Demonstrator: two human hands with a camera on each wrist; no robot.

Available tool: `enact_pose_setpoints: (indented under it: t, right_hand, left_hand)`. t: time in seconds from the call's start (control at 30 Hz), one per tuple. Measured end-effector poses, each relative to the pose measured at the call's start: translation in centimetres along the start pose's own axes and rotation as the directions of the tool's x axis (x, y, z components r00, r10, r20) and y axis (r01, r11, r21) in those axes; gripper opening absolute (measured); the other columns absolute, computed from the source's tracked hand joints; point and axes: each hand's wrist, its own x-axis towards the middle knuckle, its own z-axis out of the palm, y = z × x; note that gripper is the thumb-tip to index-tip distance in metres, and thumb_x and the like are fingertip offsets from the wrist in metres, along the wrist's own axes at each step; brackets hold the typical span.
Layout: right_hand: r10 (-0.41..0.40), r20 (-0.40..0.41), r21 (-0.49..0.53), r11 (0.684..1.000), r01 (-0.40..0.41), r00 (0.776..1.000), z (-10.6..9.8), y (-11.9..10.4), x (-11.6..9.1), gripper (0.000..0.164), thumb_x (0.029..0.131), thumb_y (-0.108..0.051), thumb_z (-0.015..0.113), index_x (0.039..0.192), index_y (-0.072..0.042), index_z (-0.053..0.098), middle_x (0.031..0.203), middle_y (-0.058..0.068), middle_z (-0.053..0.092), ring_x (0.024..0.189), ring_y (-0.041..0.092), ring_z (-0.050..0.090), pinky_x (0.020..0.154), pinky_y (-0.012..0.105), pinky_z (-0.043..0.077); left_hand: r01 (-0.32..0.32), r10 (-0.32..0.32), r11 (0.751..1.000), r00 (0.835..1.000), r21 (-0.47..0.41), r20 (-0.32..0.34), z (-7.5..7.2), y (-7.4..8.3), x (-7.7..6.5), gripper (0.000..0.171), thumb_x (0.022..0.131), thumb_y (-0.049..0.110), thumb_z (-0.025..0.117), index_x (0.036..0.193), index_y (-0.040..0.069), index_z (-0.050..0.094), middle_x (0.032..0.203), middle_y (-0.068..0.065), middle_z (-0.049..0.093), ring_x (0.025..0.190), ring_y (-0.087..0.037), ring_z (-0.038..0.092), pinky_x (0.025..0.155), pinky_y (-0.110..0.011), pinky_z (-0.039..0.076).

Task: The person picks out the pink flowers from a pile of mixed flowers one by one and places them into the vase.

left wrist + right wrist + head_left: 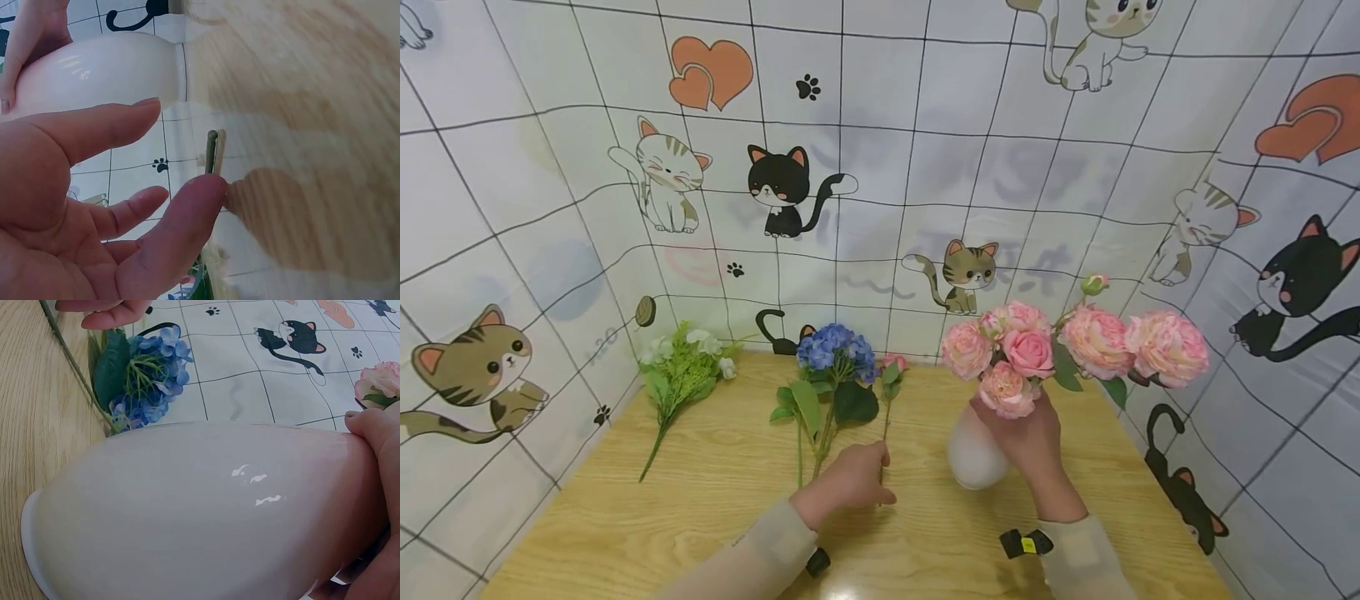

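Observation:
My right hand point(1033, 433) grips the upper part of a white vase point(972, 454), which stands upright on the table. Pink roses point(1028, 353) rise from the vase's mouth, some leaning out to the right. My left hand point(850, 477) is low over a thin stem point(888, 412) with a small pink bud at its far end. In the left wrist view, thumb and forefinger are spread apart, and the stem's cut end point(211, 150) shows just past the forefinger. Left of that stem lies a blue hydrangea point(837, 352) with green leaves.
A sprig of white flowers point(681, 375) with green foliage lies at the table's left. Cat-patterned sheeting point(880, 167) stands behind and at both sides of the wooden table point(715, 508). Black straps point(1026, 543) show at the wrists.

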Motion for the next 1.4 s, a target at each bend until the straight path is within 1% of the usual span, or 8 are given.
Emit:
enact_pose_setpoints:
  t: [0.23, 0.47, 0.57, 0.67, 0.83, 1.03, 1.17, 1.4]
  right_hand:
    - [-0.016, -0.002, -0.027, 1.000, 0.016, 1.000, -0.2, -0.1, 0.2, 0.074, 0.088, -0.040, 0.086, 0.147, -0.010, 0.052, 0.140, 0.016, 0.065, 0.129, 0.041, 0.064, 0.103, 0.066, 0.051]
    - [-0.003, 0.002, -0.005, 1.000, 0.003, 1.000, -0.1, -0.1, 0.1, 0.075, 0.088, -0.040, 0.086, 0.149, -0.012, 0.051, 0.142, 0.015, 0.064, 0.130, 0.040, 0.063, 0.104, 0.066, 0.051]
    - [-0.001, 0.003, -0.009, 1.000, 0.001, 1.000, -0.1, -0.2, 0.1, 0.076, 0.088, -0.040, 0.086, 0.150, -0.012, 0.050, 0.142, 0.015, 0.064, 0.131, 0.040, 0.063, 0.105, 0.066, 0.050]
    - [-0.004, 0.002, -0.017, 1.000, 0.004, 1.000, -0.2, -0.2, 0.0, 0.077, 0.088, -0.040, 0.086, 0.151, -0.013, 0.050, 0.144, 0.015, 0.063, 0.132, 0.039, 0.062, 0.105, 0.066, 0.050]
    - [-0.019, -0.008, -0.027, 0.999, 0.019, 1.000, -0.3, -0.1, 0.0, 0.077, 0.088, -0.039, 0.087, 0.150, -0.012, 0.050, 0.143, 0.015, 0.064, 0.131, 0.039, 0.064, 0.103, 0.066, 0.052]
    - [-0.031, -0.002, -0.042, 0.999, 0.031, 1.000, -0.2, 0.0, 0.0, 0.078, 0.088, -0.039, 0.087, 0.150, -0.011, 0.049, 0.144, 0.015, 0.063, 0.131, 0.039, 0.063, 0.102, 0.067, 0.052]
    - [-0.031, -0.001, -0.045, 0.998, 0.031, 1.000, -0.1, -0.1, 0.1, 0.078, 0.088, -0.040, 0.087, 0.151, -0.012, 0.048, 0.144, 0.015, 0.063, 0.131, 0.039, 0.063, 0.102, 0.067, 0.052]
    - [-0.031, -0.009, -0.039, 0.999, 0.031, 0.999, -0.1, -0.1, 0.0, 0.077, 0.088, -0.039, 0.087, 0.149, -0.011, 0.050, 0.141, 0.015, 0.064, 0.129, 0.040, 0.065, 0.101, 0.066, 0.053]
  left_hand:
    - [0.029, -0.028, 0.999, 0.999, 0.018, -0.037, 0.4, -0.3, 0.5, 0.038, 0.076, 0.027, 0.095, 0.080, 0.012, 0.060, 0.068, 0.004, 0.056, 0.062, -0.013, 0.049, 0.061, -0.029, 0.044]
    - [-0.069, 0.075, 0.996, 0.991, 0.051, -0.115, 1.1, -1.4, 0.8, 0.054, 0.063, 0.014, 0.085, 0.049, 0.024, 0.034, 0.049, 0.014, 0.024, 0.051, -0.011, 0.025, 0.049, -0.029, 0.026]
    - [-0.072, 0.078, 0.996, 0.989, 0.056, -0.122, 1.4, -1.7, 0.9, 0.054, 0.065, 0.014, 0.080, 0.047, 0.024, 0.030, 0.046, 0.016, 0.018, 0.048, -0.009, 0.019, 0.047, -0.029, 0.023]
    - [-0.025, 0.032, 0.998, 0.993, 0.061, -0.110, 1.2, -1.2, 0.7, 0.058, 0.071, 0.016, 0.084, 0.043, 0.022, 0.034, 0.042, 0.014, 0.023, 0.045, -0.008, 0.024, 0.048, -0.027, 0.028]
    - [-0.018, 0.023, 0.999, 0.991, 0.042, -0.131, 1.0, -0.8, 0.6, 0.055, 0.074, 0.012, 0.085, 0.042, 0.020, 0.042, 0.040, 0.013, 0.032, 0.044, -0.010, 0.035, 0.052, -0.023, 0.035]
    - [-0.052, 0.048, 0.998, 0.986, -0.024, -0.160, 2.4, -3.2, 2.2, 0.040, 0.065, 0.004, 0.074, 0.039, 0.020, 0.048, 0.036, 0.010, 0.043, 0.035, -0.012, 0.043, 0.047, -0.027, 0.040]
    - [-0.053, 0.054, 0.999, 0.984, 0.012, -0.167, 3.4, -5.0, 3.5, 0.037, 0.061, 0.005, 0.068, 0.039, 0.023, 0.045, 0.037, 0.013, 0.040, 0.036, -0.010, 0.040, 0.044, -0.025, 0.035]
    - [-0.056, 0.055, 0.998, 0.985, -0.005, -0.166, 1.2, -2.8, 1.8, 0.048, 0.062, -0.009, 0.060, 0.038, 0.024, 0.034, 0.038, 0.015, 0.023, 0.037, -0.006, 0.020, 0.043, -0.021, 0.020]
